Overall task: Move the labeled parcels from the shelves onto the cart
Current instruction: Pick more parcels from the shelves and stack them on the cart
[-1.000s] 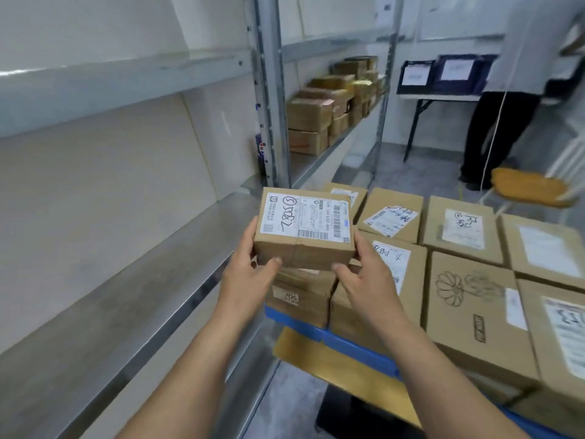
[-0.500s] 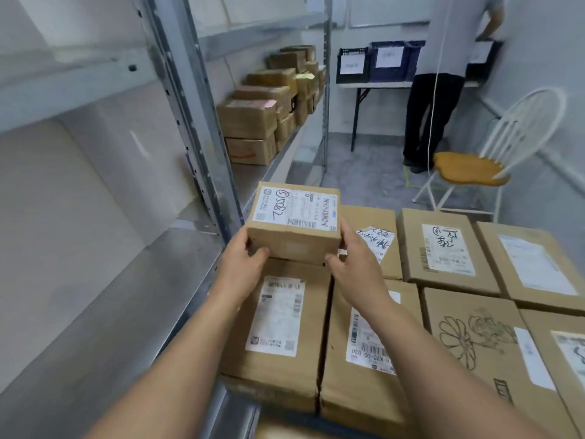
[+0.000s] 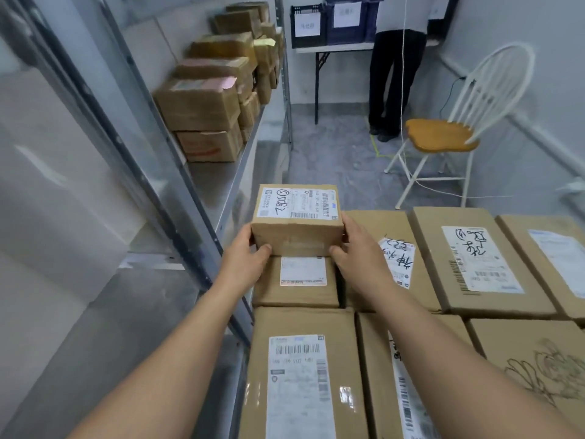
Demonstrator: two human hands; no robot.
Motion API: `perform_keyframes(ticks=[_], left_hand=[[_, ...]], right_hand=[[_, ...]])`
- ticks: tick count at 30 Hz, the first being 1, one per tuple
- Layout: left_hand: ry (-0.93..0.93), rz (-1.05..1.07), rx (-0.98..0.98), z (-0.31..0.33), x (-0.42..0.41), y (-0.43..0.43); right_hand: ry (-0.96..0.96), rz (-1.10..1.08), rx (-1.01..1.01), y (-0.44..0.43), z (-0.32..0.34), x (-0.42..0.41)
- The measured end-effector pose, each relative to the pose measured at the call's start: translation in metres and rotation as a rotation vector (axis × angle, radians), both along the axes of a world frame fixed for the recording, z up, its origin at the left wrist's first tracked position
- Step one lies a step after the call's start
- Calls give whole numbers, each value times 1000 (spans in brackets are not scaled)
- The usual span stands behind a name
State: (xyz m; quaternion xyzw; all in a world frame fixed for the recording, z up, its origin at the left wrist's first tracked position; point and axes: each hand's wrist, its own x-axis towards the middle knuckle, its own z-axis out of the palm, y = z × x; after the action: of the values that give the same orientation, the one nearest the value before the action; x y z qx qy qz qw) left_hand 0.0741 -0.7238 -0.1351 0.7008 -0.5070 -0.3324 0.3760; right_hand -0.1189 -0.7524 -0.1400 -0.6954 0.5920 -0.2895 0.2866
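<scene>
I hold a small brown labeled parcel (image 3: 297, 221) between both hands. My left hand (image 3: 245, 259) grips its left side and my right hand (image 3: 354, 253) grips its right side. The parcel sits on or just above another labeled box (image 3: 297, 282) at the far left of the load of cardboard parcels (image 3: 474, 264) on the cart; I cannot tell if it touches. The cart itself is hidden under the boxes. To the left stands the metal shelf (image 3: 221, 182), with more brown parcels (image 3: 205, 118) stacked at its far end.
A shelf upright (image 3: 142, 147) runs diagonally just left of my left hand. A white chair with an orange seat (image 3: 443, 139) stands ahead on the right. A person (image 3: 395, 77) stands at a table with dark bins (image 3: 335, 23) at the back.
The parcel and both hands have moved forward over the cart's far left boxes. My view has swung right and down, away from the bare shelf.
</scene>
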Motion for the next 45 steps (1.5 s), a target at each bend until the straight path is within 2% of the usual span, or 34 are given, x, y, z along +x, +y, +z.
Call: perform_keyframes(ticks=[4, 6, 23, 28, 34, 38, 42, 45], left_hand=[[28, -21, 46, -17, 4, -2], [34, -26, 54, -21, 5, -3], [-83, -47, 82, -13, -1, 3], [-103, -25, 23, -2, -9, 32], [-323, 80, -8, 3, -36, 97], [-510, 140, -1, 5, -61, 150], [-781, 221, 20, 4, -88, 201], [-924, 304, 124, 5, -105, 239]], right_hand=[[306, -35, 9, 1, -3, -3], [359, -46, -24, 3, -2, -2], [332, -57, -116, 9, -6, -4], [425, -63, -177, 25, -6, -12], [417, 11, -418, 70, -7, -19], [406, 142, -498, 109, 0, -24], [467, 290, -561, 151, 2, -29], [488, 399, -589, 179, 1, -30]])
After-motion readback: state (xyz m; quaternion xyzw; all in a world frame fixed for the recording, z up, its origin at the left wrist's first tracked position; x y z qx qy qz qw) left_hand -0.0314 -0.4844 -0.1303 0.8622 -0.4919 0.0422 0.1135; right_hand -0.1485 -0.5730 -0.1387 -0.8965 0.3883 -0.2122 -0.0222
